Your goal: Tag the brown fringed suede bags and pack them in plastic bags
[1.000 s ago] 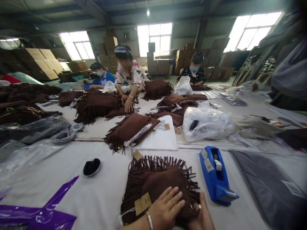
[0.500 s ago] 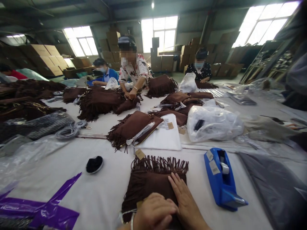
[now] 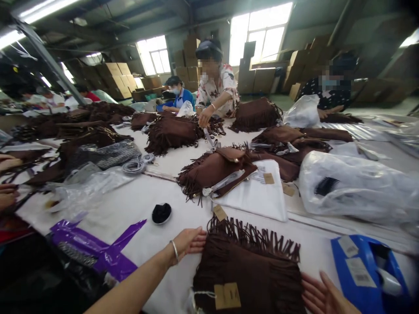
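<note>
A dark brown fringed bag (image 3: 245,266) lies flat in front of me, its fringe spread at the far edge. On its near part rests a tan paper tag (image 3: 227,295) on a white string, and a second small tag (image 3: 220,213) lies at its far left corner. My left hand (image 3: 191,240), with a silver bangle at the wrist, is at the bag's left edge, fingers stretched out. Along the right edge is my right hand (image 3: 322,293), fingers extended and holding nothing. Both palms face the bag's sides; whether they press on it I cannot tell.
To the right stands a blue tape dispenser (image 3: 366,270). A small dish of black material (image 3: 161,213) and purple plastic (image 3: 108,257) lie left. Beyond are another fringed bag (image 3: 212,172), white sheets (image 3: 258,196) and a clear plastic bag (image 3: 353,187). Co-workers sit or stand across the table.
My hands have moved apart from the middle of the bag to its two sides, uncovering the tan tag. The view has swung left. Across the table, a co-worker's hand has lifted.
</note>
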A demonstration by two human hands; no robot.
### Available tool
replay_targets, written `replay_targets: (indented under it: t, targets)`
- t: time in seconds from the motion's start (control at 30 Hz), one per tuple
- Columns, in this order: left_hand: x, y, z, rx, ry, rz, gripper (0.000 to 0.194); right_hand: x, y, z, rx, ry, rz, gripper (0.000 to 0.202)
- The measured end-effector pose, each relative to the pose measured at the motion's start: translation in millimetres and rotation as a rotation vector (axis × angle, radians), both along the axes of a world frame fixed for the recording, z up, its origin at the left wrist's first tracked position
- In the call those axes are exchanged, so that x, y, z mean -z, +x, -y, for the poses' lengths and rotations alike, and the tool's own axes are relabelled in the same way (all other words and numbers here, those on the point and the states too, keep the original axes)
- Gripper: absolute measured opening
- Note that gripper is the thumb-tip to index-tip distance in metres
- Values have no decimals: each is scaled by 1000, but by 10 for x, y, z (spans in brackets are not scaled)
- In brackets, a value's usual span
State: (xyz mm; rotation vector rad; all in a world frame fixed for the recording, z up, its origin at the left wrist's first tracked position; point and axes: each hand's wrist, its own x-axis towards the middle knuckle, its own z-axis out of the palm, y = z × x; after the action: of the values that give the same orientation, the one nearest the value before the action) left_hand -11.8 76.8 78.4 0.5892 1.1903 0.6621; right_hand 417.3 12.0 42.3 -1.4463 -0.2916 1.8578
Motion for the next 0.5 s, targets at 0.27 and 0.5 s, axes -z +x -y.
replay_targets:
  t: [0.27, 0.5]
  targets:
    - [225, 494, -745, 486, -238, 360, 50, -623, -662, -833, -369, -81, -446, 40]
    - [245, 952, -957, 593, -213, 389, 55, -590, -727, -1082, -501, 68, -305, 37]
